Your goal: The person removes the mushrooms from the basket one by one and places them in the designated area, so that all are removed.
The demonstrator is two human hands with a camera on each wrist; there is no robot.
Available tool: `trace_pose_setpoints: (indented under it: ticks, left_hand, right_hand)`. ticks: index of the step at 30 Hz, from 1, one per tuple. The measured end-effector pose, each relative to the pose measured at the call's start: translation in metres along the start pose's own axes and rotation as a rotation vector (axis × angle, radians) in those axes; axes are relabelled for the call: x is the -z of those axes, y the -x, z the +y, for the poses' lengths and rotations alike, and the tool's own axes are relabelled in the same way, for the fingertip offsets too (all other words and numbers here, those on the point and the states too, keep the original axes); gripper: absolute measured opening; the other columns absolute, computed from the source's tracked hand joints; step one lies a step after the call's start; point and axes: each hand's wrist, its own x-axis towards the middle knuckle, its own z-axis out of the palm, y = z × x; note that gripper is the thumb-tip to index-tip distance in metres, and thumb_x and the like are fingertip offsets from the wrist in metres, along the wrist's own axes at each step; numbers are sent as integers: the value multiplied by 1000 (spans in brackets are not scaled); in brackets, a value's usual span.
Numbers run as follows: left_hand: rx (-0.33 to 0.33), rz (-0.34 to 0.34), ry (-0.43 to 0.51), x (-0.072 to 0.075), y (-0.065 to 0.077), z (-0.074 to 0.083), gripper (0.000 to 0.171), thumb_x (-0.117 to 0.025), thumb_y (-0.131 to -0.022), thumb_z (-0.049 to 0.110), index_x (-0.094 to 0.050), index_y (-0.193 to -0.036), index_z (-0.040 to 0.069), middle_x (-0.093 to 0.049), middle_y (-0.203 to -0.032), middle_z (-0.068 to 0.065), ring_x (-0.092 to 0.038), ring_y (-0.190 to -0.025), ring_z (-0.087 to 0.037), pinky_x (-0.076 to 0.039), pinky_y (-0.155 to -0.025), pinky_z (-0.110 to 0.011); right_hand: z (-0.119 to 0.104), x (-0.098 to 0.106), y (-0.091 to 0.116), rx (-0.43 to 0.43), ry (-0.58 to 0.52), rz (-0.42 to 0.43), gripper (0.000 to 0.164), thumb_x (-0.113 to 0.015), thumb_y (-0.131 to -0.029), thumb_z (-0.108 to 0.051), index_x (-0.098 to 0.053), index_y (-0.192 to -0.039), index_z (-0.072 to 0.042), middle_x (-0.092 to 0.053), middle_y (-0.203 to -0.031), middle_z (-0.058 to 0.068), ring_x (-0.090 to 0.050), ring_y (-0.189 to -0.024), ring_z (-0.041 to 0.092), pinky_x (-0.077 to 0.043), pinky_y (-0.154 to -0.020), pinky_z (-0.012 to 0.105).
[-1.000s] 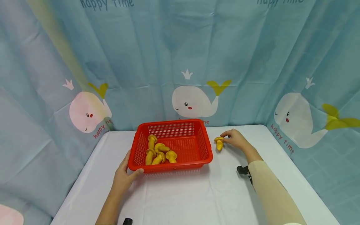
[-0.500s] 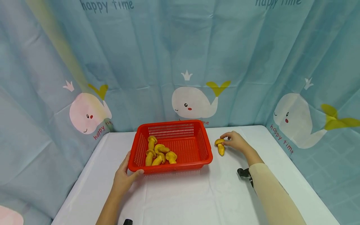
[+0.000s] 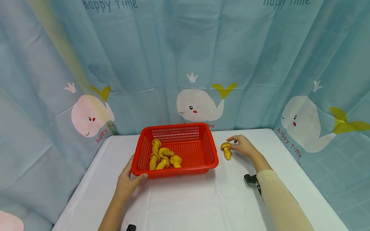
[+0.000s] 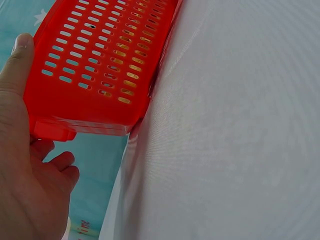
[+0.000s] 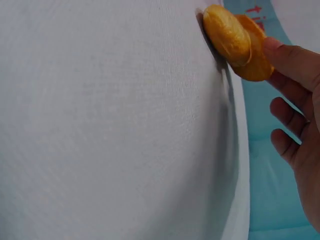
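Note:
A red plastic basket [image 3: 176,173] with slotted walls stands on the white-covered table. My left hand [image 3: 126,184] grips its near left corner, the thumb over the rim [image 4: 37,65] and the fingers beneath it in the left wrist view. Inside, several yellow-brown mushrooms [image 3: 156,147] lie bunched on the left side. To the right of the basket, one more mushroom [image 3: 227,154] lies on the table, its cap away from me. My right hand [image 3: 243,146] pinches that cap [image 5: 257,60] by its edge between thumb and forefinger; the other fingers are loosely bent.
A blue curtain [image 3: 156,64] printed with whales hangs close behind the table [image 3: 185,205] and along both sides. A black object [image 3: 250,179] shows beside the right sleeve, and another dark piece [image 3: 131,227] by the left forearm.
The mushroom at my right hand has shifted slightly towards me, its stem turning a little to the right. My left hand and the basket stay in place.

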Motion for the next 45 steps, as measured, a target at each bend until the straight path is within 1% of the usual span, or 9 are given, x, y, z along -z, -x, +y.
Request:
trace_pose_setpoints:
  ticks: [6, 10, 14, 22, 26, 31, 35, 40, 45]
  left_hand:
    - [-5, 3, -7, 0, 0, 1, 101, -81, -87, 42, -15, -163, 43, -27, -169, -1, -29, -155, -32, -42, -111, -59]
    - [-10, 2, -11, 0, -1, 1, 101, -81, -87, 41, -15, -163, 42, -27, -169, 0, -29, -154, -32, -41, -111, -57]
    - [-9, 1, -1, 0, -2, 2, 100, -81, -88, 39, -15, -163, 41, -26, -169, 1, -29, -155, -31, -40, -112, -56]
    - [2, -5, 11, 1, -2, 2, 100, -81, -88, 39, -15, -163, 41, -24, -170, 0, -26, -156, -32, -38, -114, -59]
    - [-1, -6, 11, 1, -2, 3, 100, -81, -88, 39, -14, -162, 43, -24, -170, 0, -26, -155, -33, -38, -114, -60]
    - [-14, 1, 0, 1, -2, 1, 100, -81, -88, 38, -15, -163, 42, -25, -170, -2, -29, -155, -34, -39, -112, -57]
    - [-10, 4, -4, 0, -2, -1, 100, -81, -88, 40, -15, -163, 42, -25, -170, -1, -30, -154, -33, -40, -112, -54]
    - [0, -5, -3, 0, -1, -1, 100, -81, -87, 42, -14, -162, 44, -26, -170, -1, -29, -154, -33, -41, -111, -58]
    - [-7, -6, -3, 0, -1, -1, 100, -81, -87, 43, -15, -161, 46, -26, -169, -1, -29, -154, -34, -42, -110, -59]
  right_hand:
    - [-11, 2, 7, 15, 0, 47, 40, -77, -93, -24, -71, -129, -8, -65, -127, 19, -55, -113, 39, -47, -90, 51]
    - [-20, 3, 10, 42, -9, 94, 40, -78, -92, -24, -71, -128, -7, -66, -127, 19, -56, -111, 37, -47, -91, 51]
    - [-30, 4, 13, 63, -17, 138, 39, -80, -91, -23, -72, -126, -9, -69, -125, 14, -57, -109, 34, -48, -90, 50]
    - [-45, 4, 17, 53, -62, 159, 36, -78, -93, -23, -72, -127, -12, -68, -129, 9, -56, -117, 38, -49, -97, 54]
    - [-55, 6, 19, 74, -76, 185, 36, -78, -93, -24, -71, -127, -13, -69, -128, 8, -56, -117, 36, -48, -99, 56]
    - [-75, 14, 20, 108, -72, 212, 37, -78, -93, -29, -71, -128, -16, -68, -125, 7, -56, -115, 29, -48, -98, 53]
    - [-89, 21, 19, 134, -67, 204, 40, -77, -93, -32, -71, -130, -16, -68, -125, 8, -55, -115, 27, -48, -98, 53]
    - [-103, 30, 16, 154, -69, 176, 40, -77, -94, -31, -71, -130, -18, -66, -130, 6, -55, -119, 26, -48, -99, 52]
    - [-117, 39, 9, 187, -73, 161, 38, -77, -94, -29, -71, -130, -20, -65, -129, 5, -54, -120, 26, -48, -100, 55]
